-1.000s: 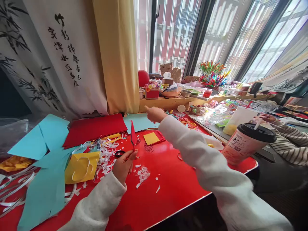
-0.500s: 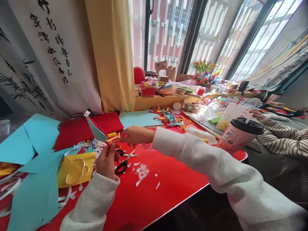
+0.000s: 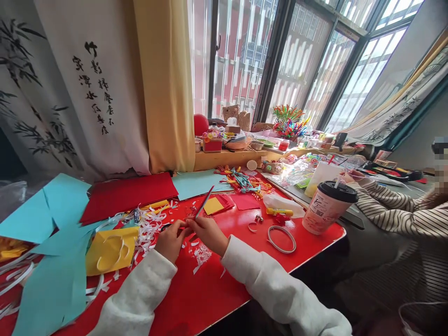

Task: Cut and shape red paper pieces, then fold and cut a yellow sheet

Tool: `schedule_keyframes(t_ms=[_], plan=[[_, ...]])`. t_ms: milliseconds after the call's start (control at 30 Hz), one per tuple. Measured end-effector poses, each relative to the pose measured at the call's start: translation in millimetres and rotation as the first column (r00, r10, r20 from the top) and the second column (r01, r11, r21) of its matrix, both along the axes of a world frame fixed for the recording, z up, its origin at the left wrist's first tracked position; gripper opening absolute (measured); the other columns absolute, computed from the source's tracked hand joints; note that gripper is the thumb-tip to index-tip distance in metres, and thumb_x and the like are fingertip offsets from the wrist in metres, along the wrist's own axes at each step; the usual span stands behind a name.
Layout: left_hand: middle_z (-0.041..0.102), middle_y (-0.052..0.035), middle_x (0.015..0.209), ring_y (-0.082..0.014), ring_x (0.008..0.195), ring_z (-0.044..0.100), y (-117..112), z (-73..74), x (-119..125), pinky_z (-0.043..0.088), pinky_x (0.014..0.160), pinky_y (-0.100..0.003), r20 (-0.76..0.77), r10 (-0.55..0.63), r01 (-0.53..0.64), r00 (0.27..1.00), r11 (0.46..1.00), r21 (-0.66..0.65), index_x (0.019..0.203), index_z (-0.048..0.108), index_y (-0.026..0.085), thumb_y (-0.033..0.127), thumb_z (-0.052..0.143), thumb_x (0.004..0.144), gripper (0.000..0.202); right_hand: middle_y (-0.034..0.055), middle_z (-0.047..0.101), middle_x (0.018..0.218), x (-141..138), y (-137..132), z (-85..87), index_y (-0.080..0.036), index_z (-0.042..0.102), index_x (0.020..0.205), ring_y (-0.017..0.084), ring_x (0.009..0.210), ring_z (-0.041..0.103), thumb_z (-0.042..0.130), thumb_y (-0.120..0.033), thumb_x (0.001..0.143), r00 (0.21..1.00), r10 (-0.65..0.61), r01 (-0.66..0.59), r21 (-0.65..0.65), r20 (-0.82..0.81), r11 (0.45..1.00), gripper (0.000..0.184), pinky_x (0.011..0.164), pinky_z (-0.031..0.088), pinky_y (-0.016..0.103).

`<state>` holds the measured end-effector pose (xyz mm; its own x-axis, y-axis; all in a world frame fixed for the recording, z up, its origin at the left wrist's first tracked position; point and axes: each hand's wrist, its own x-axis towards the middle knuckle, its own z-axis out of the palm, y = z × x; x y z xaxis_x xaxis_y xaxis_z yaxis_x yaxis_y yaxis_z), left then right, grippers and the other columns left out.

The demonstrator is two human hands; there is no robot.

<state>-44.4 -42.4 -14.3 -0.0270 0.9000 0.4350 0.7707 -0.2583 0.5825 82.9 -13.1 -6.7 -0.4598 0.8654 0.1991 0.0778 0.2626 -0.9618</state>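
pinched between the person's closed fingertips, a slim, dark, red-edged strip is grasped by both the left hand and the right hand, which touch at its lower end. its long axis slants up and rightward, the free tip pointing away from the person, above the red table and just left of the yellow square

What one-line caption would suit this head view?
Left hand and right hand meet at a narrow strip over a red table strewn with white scraps.
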Motion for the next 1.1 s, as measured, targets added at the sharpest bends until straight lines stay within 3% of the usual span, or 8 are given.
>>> schedule_keyframes(t_ms=[167,333,500,567,700,833,933,1100], plan=[[0.055,-0.0030,0.085,-0.0141,0.074,0.053,2,-3.2,-3,0.041,0.065,-0.025,-0.056,-0.005,0.014,0.998,0.986,0.167,0.072,0.055,0.020,0.029,0.045,0.074,0.013,0.0047,0.057,0.083,-10,-12,-14.7,-0.016,0.058,0.092,0.011,0.059,0.056,0.040,-0.046,0.077,0.981,-0.029,0.015,-0.071,-0.194,0.997,0.038,0.050,0.051,0.025],[0.052,-0.0031,0.080,-0.0170,0.074,0.046,-1,-0.1,3,0.038,0.069,-0.032,-0.105,0.133,-0.100,0.985,0.956,0.275,0.053,0.051,0.018,0.023,0.053,0.068,0.016,-0.0002,0.049,0.064,-17,-12,-24.8,-0.012,0.055,0.076,0.007,0.046,0.050,0.043,-0.049,0.074,0.944,0.007,-0.079,-0.205,-0.330,0.976,0.039,0.041,0.046,0.020],[0.052,-0.0048,0.075,-0.0198,0.076,0.044,-3,-3.1,12,0.036,0.072,-0.036,-0.147,0.120,-0.077,0.982,0.960,0.267,0.058,0.049,0.018,0.023,0.048,0.071,0.014,-0.0036,0.044,0.055,-13,-7,-24.1,-0.013,0.051,0.066,0.006,0.042,0.047,0.051,-0.050,0.067,0.916,-0.056,-0.059,-0.273,-0.397,0.960,0.037,0.037,0.042,0.019],[0.053,-0.0063,0.084,-0.0208,0.083,0.045,-2,-4.8,14,0.037,0.076,-0.037,-0.081,0.072,-0.049,0.994,0.966,0.253,0.069,0.052,0.018,0.027,0.051,0.071,0.009,-0.0037,0.046,0.052,-9,-3,-22.7,-0.013,0.052,0.067,0.006,0.040,0.046,0.052,-0.049,0.066,0.897,-0.121,-0.031,-0.332,-0.426,0.943,0.036,0.038,0.042,0.019],[0.053,-0.0069,0.094,-0.0181,0.087,0.050,1,-4.2,13,0.041,0.076,-0.033,0.176,-0.003,-0.022,0.984,0.990,0.139,0.097,0.046,0.018,0.036,0.046,0.074,0.029,-0.0016,0.050,0.056,-2,4,-21.0,-0.011,0.054,0.077,0.006,0.041,0.048,0.053,-0.049,0.064,0.866,-0.170,-0.045,-0.413,-0.470,0.910,0.039,0.038,0.042,0.019],[0.058,-0.0046,0.084,-0.0174,0.080,0.054,3,-2.1,6,0.041,0.074,-0.031,0.167,-0.009,0.006,0.986,1.000,0.019,0.081,0.056,0.019,0.040,0.044,0.074,0.025,-0.0025,0.050,0.058,-3,4,-20.5,-0.013,0.053,0.089,0.007,0.041,0.050,0.053,-0.049,0.065,0.898,-0.064,-0.093,-0.329,-0.436,0.940,0.043,0.037,0.042,0.019],[0.060,-0.0039,0.080,-0.0161,0.074,0.055,4,-2.5,3,0.043,0.069,-0.029,0.269,-0.003,0.027,0.963,0.996,-0.083,0.077,0.057,0.018,0.042,0.047,0.072,0.027,-0.0040,0.048,0.056,-4,2,-19.9,-0.013,0.052,0.087,0.007,0.040,0.050,0.051,-0.048,0.067,0.907,-0.046,-0.084,-0.288,-0.418,0.954,0.040,0.035,0.041,0.018],[0.059,-0.0026,0.072,-0.0146,0.067,0.056,3,1.0,6,0.044,0.064,-0.027,0.594,0.055,0.049,0.802,0.986,-0.157,0.077,0.054,0.015,0.047,0.056,0.062,0.036,-0.0020,0.053,0.060,-2,0,-18.0,-0.014,0.050,0.080,0.008,0.045,0.053,0.056,-0.043,0.064,0.912,-0.046,-0.068,-0.259,-0.408,0.963,0.034,0.038,0.042,0.019]])
